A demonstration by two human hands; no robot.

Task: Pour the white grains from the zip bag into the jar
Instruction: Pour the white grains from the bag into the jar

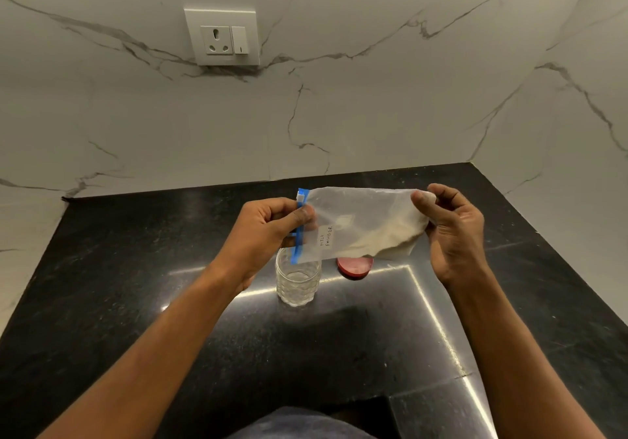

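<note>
Zip bag (360, 224) label: "MILK POWDER"

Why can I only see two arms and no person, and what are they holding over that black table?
The camera sits on the person's head and looks down, so you see only their own arms, much as you see yours. There is just this one picture. The left hand pinches the blue zip strip end of a clear plastic zip bag, and the right hand grips the other end, so the bag hangs sideways in the air. Pale white grains lie heaped inside it, nearer the right hand. A small paper label is stuck on the bag. Below, on the shiny black stone counter, stands a clear patterned glass jar with no lid on. A round red lid lies flat beside it. Nothing is pouring yet.
</note>
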